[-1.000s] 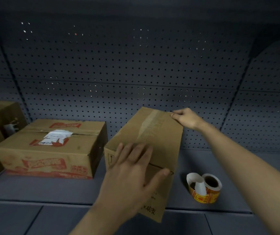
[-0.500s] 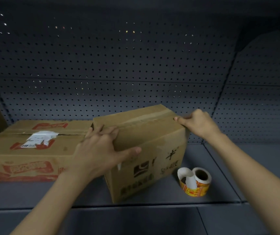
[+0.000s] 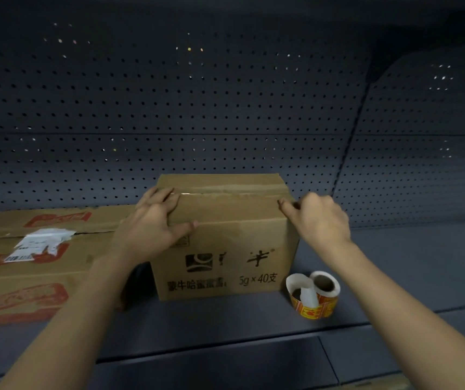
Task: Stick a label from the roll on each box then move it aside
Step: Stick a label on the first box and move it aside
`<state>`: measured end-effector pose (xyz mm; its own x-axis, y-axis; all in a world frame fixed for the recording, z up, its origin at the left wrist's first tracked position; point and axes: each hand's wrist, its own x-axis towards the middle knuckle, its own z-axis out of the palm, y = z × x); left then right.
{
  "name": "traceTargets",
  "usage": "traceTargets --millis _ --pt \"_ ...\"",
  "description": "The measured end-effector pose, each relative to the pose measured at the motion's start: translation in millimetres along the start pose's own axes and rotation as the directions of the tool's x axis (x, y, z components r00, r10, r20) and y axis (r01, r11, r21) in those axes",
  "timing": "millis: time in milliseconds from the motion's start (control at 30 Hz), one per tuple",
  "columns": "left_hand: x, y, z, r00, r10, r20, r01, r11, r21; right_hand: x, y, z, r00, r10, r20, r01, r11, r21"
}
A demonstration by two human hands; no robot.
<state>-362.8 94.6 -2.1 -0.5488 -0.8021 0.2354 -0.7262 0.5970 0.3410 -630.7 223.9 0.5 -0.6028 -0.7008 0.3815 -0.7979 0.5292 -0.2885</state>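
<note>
A plain brown cardboard box (image 3: pixel 225 249) with black print stands square on the dark shelf, its printed side facing me. My left hand (image 3: pixel 155 223) grips its top left corner, fingers over the top and thumb on the front. My right hand (image 3: pixel 317 218) holds the top right corner. An orange and white label roll (image 3: pixel 314 295) lies on the shelf just right of the box, a loose strip curling from it.
A wider box with red print and a white sticker (image 3: pixel 28 254) sits to the left, touching or close to the held box. A perforated back panel (image 3: pixel 197 108) closes the shelf behind. The shelf's front edge (image 3: pixel 225 347) runs below.
Both hands have turned the box from a tilted, end-on pose until its long printed side faces me, and it now stands level. My left hand slid to the top left corner.
</note>
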Motion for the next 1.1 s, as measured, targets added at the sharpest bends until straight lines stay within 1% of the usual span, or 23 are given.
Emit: traceTargets --millis 333,533,633,700,767,833,900,967,1000,1067,1100 --pt "5.1 -14.5 2.7 1.0 0.003 -0.031 -0.003 1.0 -0.005 -4.2 -10.0 1.4 0.999 0.034 -0.038 -0.032 0.999 0.038" --pt "5.0 -13.6 4.8 0.999 -0.008 -0.043 0.005 0.998 -0.055 1.5 -8.7 6.4 0.997 0.059 -0.057 -0.055 0.995 0.078" --pt "0.1 -9.3 6.4 0.996 -0.005 -0.094 -0.002 0.997 -0.078 1.4 -8.0 7.2 0.997 0.052 -0.062 -0.046 0.994 0.099" --pt "-4.9 -7.7 8.0 0.979 0.048 -0.199 -0.063 0.996 -0.07 -2.2 -4.2 6.2 0.998 0.041 -0.041 -0.034 0.986 0.163" --pt "-10.2 -4.5 10.3 0.934 0.156 -0.323 -0.182 0.982 -0.052 -9.5 3.2 4.9 1.0 0.03 -0.005 -0.028 0.963 0.267" --pt "-15.2 5.1 12.7 0.885 0.245 -0.396 -0.291 0.955 -0.06 -17.8 11.2 2.8 1.0 0.008 -0.015 -0.002 0.944 0.329" --pt "-21.7 21.3 15.1 0.847 0.302 -0.438 -0.363 0.93 -0.061 -26.7 18.2 1.6 0.999 0.007 -0.04 0.01 0.915 0.402" --pt "-28.2 41.5 19.8 0.824 0.342 -0.452 -0.423 0.902 -0.089 -35.3 28.7 3.1 0.998 0.039 -0.055 -0.01 0.887 0.462" --pt "-31.1 51.4 23.8 0.827 0.352 -0.438 -0.443 0.888 -0.122 -38.5 37.2 4.6 0.997 0.063 -0.05 -0.031 0.88 0.474" --pt "-36.5 70.0 34.1 0.861 0.348 -0.37 -0.446 0.868 -0.221 -44.7 55.3 8.0 0.995 0.095 0.01 -0.088 0.875 0.476" --pt "-38.4 78.6 40.6 0.883 0.341 -0.323 -0.433 0.857 -0.28 -48.7 64.0 10.2 0.993 0.097 0.071 -0.119 0.88 0.46"
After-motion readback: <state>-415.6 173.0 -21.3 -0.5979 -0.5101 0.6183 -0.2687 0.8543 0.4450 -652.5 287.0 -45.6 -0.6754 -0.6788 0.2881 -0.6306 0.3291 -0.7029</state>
